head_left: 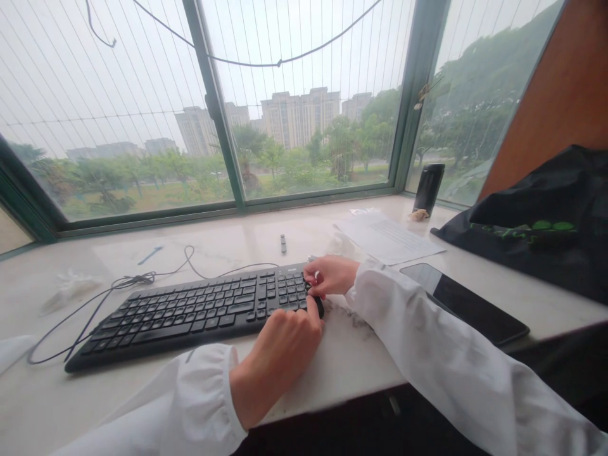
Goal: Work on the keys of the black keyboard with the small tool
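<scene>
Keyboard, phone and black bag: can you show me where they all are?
Keyboard point(194, 313): head view, on the keys near its middle.
Phone point(465, 297): head view, on its dark screen.
Black bag point(551, 226): head view, on the green print on its side.

R hand point(331, 277) & L hand point(285, 342) hide pt of R end of keyboard point(199, 310); can't tell what, if anything, R hand pinches. Key letters too small to read, ditto print on paper point(389, 239). R sleeve point(441, 342) covers pt of phone point(468, 303). Bag point(555, 206) cut off at R edge, lettering blurry. L sleeve point(199, 399) cut off at btm.
</scene>
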### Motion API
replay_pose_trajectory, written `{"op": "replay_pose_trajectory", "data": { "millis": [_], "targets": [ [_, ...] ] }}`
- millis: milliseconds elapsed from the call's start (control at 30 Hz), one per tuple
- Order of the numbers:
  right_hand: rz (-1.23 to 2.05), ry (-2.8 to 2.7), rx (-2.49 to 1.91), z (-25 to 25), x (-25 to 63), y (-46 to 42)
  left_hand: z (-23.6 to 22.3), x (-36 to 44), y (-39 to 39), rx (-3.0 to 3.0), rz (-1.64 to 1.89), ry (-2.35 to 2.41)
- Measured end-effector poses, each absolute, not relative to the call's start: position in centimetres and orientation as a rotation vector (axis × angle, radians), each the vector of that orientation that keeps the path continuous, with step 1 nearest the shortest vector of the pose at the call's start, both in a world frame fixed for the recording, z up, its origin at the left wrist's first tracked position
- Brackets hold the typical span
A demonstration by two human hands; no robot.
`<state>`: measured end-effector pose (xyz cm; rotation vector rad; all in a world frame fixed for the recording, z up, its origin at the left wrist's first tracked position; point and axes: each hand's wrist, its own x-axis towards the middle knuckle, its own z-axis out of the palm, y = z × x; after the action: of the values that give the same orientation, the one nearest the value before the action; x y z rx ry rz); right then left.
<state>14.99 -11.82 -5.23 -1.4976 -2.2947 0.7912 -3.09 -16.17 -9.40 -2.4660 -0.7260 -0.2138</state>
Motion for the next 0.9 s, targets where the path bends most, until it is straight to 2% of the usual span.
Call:
{"op": "replay_pose_trajectory", "data": {
  "millis": [900],
  "targets": [
    [0.862,-2.345,-1.446,-5.25,15.16,-11.69,-9.32,-3.33,-16.33,-2.515,-0.246,-0.672]
  ]
}}
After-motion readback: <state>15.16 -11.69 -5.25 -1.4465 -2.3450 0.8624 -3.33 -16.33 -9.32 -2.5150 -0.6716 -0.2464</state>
